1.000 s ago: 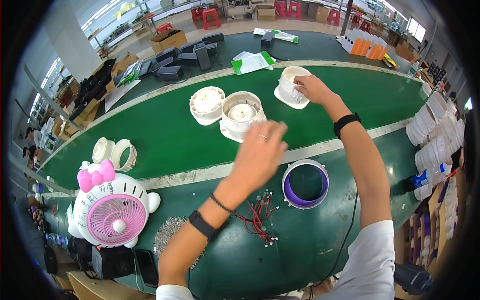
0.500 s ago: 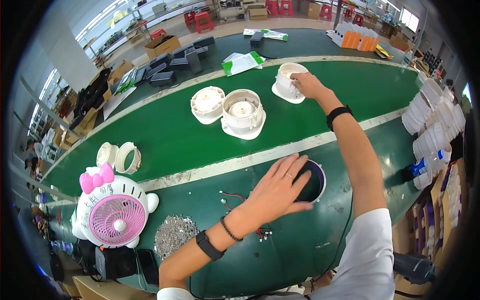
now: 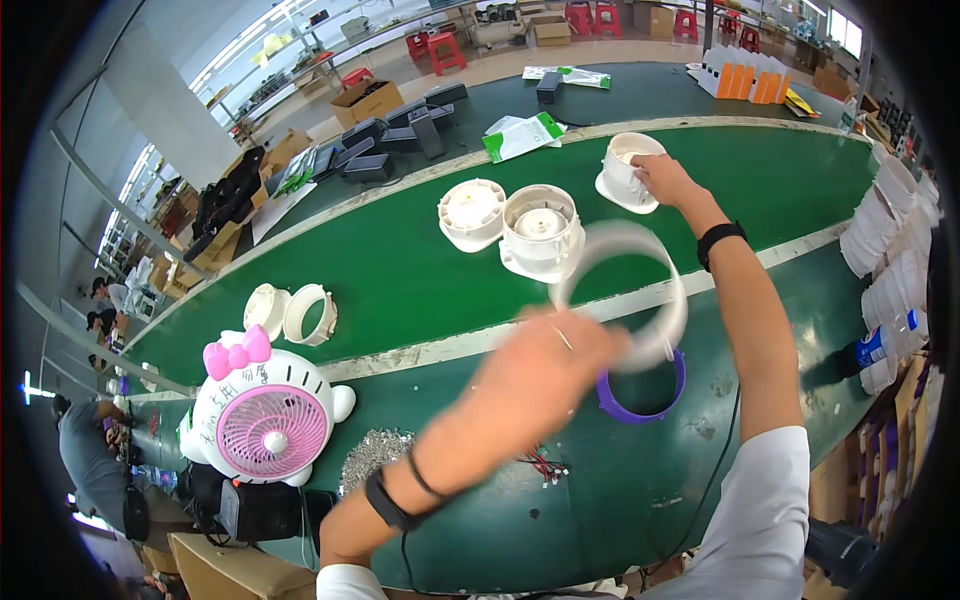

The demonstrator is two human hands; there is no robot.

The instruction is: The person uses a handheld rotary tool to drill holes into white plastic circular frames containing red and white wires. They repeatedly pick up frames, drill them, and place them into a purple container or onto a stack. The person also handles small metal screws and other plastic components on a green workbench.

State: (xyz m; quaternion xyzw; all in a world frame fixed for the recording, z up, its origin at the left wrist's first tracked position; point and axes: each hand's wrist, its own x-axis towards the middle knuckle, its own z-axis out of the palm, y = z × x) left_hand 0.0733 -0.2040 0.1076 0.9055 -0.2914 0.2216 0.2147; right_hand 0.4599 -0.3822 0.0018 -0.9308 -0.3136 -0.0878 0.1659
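My left hand (image 3: 540, 370), blurred by motion, grips a white plastic ring (image 3: 673, 310) at its lower left side and holds it tilted above the table. Below that ring, a purple ring (image 3: 610, 402) lies on the dark green tabletop. At the far right of the green belt, the fingers of my right hand (image 3: 668, 182) pinch the rim of a white round housing (image 3: 622, 184) with a flat base. Two similar housings stand left of it: one with an open top and a round hub inside (image 3: 541, 235), the other with a covered top (image 3: 471, 210).
A white fan with pink bow and grille (image 3: 270, 430) stands left, near two white rings (image 3: 310, 315). Beside it lie a heap of small metal parts (image 3: 375, 455) and red wires (image 3: 545, 466). Stacked white housings (image 3: 890, 260) and a bottle (image 3: 880, 345) line the right edge.
My left hand has picked up the white ring, uncovering the purple ring on the table. My right hand stays at the far housing's rim. The whole view has shifted slightly.
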